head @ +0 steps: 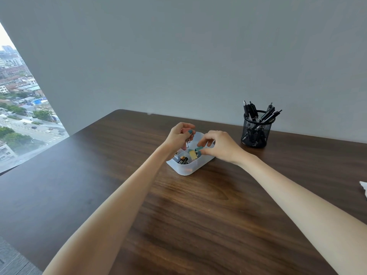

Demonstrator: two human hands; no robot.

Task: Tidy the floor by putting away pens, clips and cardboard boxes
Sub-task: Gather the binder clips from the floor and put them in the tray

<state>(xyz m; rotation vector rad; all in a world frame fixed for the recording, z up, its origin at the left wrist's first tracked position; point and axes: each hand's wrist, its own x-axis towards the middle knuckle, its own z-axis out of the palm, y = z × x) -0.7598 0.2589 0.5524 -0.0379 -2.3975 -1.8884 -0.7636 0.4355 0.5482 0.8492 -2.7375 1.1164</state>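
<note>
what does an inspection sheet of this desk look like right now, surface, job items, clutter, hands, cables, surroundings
surface: dark brown wooden desk, mostly bare.
job's things: translucent white plastic tray holding coloured binder clips and batteries; black wire mesh pen cup filled with black pens, standing to the tray's right.
clutter: white paper scrap at the right edge.
hands: left hand holds pink and teal clips over the tray; right hand pinches a teal clip above it.
cables: nothing seen.
surroundings: plain grey wall; window on the left overlooking a city.
</note>
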